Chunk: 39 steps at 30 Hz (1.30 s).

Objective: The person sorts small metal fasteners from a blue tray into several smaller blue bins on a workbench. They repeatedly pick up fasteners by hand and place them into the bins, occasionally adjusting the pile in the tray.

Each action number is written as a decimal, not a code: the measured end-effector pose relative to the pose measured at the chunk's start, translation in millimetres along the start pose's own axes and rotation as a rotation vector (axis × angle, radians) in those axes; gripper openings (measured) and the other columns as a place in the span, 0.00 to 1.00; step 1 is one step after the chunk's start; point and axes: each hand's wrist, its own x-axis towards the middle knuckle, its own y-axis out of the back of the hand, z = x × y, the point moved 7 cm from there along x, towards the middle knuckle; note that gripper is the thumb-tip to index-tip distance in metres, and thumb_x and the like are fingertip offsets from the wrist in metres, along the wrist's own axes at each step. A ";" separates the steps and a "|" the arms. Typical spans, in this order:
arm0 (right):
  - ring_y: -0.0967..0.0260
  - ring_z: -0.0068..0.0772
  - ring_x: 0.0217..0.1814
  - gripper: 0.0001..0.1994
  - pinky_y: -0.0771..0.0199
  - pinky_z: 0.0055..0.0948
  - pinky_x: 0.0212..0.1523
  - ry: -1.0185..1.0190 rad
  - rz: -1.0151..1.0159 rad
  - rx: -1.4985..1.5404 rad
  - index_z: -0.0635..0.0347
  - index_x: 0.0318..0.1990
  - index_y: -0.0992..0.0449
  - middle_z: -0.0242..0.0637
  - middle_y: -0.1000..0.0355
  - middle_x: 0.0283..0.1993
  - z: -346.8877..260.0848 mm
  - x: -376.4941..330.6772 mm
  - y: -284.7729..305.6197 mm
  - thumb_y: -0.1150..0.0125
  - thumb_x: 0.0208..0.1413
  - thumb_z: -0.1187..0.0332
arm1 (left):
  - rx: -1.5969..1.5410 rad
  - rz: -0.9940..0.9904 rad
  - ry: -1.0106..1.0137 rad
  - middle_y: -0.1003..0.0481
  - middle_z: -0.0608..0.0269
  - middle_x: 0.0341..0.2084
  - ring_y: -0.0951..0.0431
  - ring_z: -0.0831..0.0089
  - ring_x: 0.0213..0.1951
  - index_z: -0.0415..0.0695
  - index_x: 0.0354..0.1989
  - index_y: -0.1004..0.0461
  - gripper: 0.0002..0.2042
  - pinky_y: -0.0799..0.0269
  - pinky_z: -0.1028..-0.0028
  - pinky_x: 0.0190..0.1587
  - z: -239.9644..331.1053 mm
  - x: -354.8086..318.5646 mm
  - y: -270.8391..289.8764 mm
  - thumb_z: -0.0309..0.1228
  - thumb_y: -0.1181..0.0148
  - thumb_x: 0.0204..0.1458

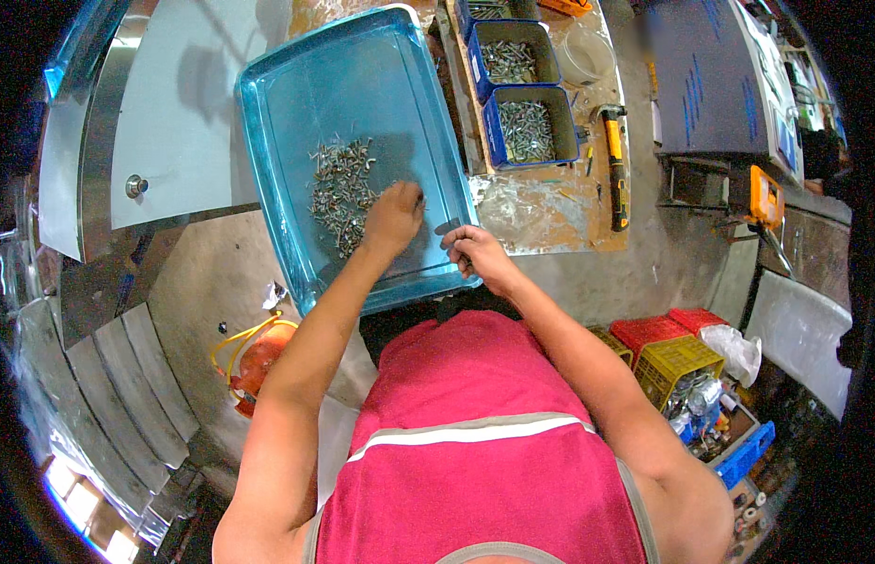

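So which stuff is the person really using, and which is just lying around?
Being used:
- blue tray
- pile of small metal parts in it
- left hand, reaching into the tray
- right hand, pinching a small dark piece

Just lying about:
- two blue bins of metal parts
- hammer
- red and yellow crates

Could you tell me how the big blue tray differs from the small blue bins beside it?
The big blue tray is wide, shallow and translucent; the small blue bins are compact, deeper and opaque. The tray's metal parts lie in a loose scatter, while the bins are nearly full. Both hold small silvery hardware.
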 end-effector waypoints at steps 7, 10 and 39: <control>0.34 0.18 0.25 0.10 0.30 0.22 0.24 0.022 -0.002 0.016 0.58 0.46 0.22 0.27 0.29 0.29 -1.3 1.5 1.0 0.51 0.65 0.71 | 0.122 -0.125 -0.087 0.26 0.48 0.46 0.23 0.48 0.50 0.42 0.48 0.25 0.13 0.22 0.55 0.49 8.1 -15.6 -32.5 0.31 0.39 0.55; 0.34 0.19 0.24 0.10 0.30 0.23 0.23 0.008 0.004 0.036 0.58 0.47 0.22 0.28 0.28 0.30 4.7 4.6 6.2 0.50 0.65 0.70 | 0.135 -0.136 -0.092 0.26 0.46 0.46 0.23 0.46 0.50 0.42 0.49 0.26 0.14 0.21 0.55 0.49 6.6 -19.9 -37.2 0.29 0.39 0.54; 0.24 0.34 0.32 0.14 0.18 0.36 0.35 0.044 -0.172 0.328 0.54 0.49 0.22 0.35 0.23 0.37 36.9 39.7 3.9 0.43 0.68 0.55 | -0.436 0.066 0.245 0.20 0.53 0.29 0.19 0.63 0.32 0.37 0.35 0.22 0.11 0.24 0.67 0.40 32.8 -45.2 45.8 0.26 0.31 0.43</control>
